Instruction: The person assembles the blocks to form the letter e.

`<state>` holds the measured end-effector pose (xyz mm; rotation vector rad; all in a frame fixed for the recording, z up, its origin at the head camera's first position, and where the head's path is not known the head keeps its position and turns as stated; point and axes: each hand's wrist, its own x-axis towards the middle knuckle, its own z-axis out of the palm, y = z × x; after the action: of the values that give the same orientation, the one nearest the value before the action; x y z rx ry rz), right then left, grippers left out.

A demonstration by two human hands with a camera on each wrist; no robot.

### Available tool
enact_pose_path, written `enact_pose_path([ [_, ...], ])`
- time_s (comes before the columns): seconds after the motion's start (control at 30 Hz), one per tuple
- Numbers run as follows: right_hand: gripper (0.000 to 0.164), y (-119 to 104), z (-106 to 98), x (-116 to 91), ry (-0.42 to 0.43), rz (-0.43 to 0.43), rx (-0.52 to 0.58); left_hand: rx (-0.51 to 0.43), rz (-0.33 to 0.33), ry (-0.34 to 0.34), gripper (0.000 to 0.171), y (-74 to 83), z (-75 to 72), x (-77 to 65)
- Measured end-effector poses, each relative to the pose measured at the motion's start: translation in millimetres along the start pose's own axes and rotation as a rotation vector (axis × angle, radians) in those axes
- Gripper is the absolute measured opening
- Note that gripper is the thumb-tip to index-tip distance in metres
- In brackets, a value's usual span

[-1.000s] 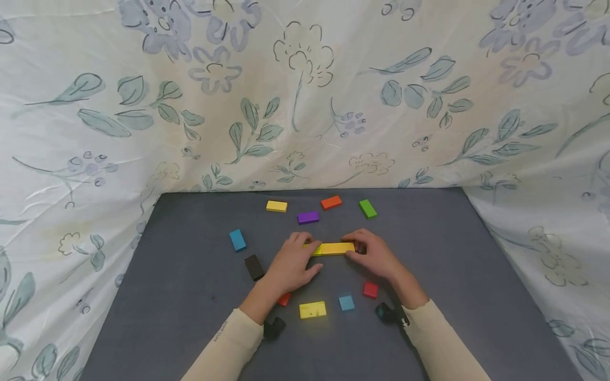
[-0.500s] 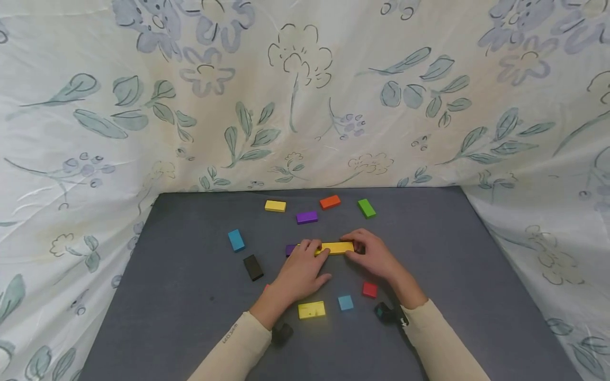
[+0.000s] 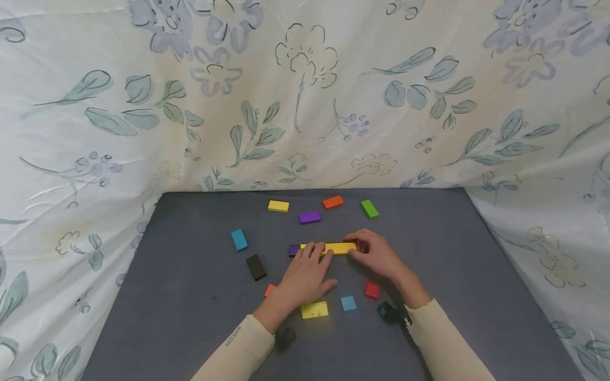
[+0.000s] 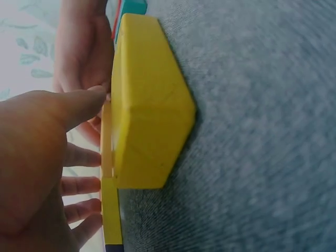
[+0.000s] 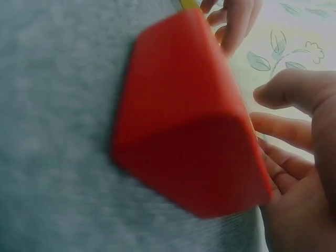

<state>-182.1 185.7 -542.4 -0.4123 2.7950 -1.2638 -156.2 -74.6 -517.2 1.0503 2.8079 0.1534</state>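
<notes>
A straight row on the dark mat has a dark purple block [image 3: 294, 251] at its left end, a yellow block [image 4: 111, 212] in the middle and an orange-yellow block [image 3: 340, 248] at the right. My left hand [image 3: 305, 278] lies over the middle of the row, fingers extended and fingertips on its top and far side, thumb spread away. Part of the yellow block is hidden under those fingers. At the right end, my right hand [image 3: 376, 256] holds the orange-yellow block between thumb and curled fingers.
Near my wrists lie a yellow block [image 3: 314, 310], a light blue block [image 3: 348, 303] and a red block [image 3: 372, 290]. Black [image 3: 256, 267] and blue [image 3: 239, 239] blocks are to the left. Purple [image 3: 310, 217], orange [image 3: 332, 202] and green [image 3: 369, 209] ones sit farther back, before a floral cloth.
My left hand has slid right along the row, uncovering the dark purple block and the left end of the yellow block. My right hand stays at the right end.
</notes>
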Motion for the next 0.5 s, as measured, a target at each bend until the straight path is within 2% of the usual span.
enact_pose_path([
  [0.3,0.030,-1.8,-5.9,-3.5,0.030,-0.008,-0.024,-0.024,0.008,-0.014,0.078,-0.3,0.3,-6.3],
  [0.5,0.034,-2.5,-24.8,0.8,0.085,-0.006,-0.047,-0.031,0.011,-0.009,0.078,-0.9,0.0,-9.7],
])
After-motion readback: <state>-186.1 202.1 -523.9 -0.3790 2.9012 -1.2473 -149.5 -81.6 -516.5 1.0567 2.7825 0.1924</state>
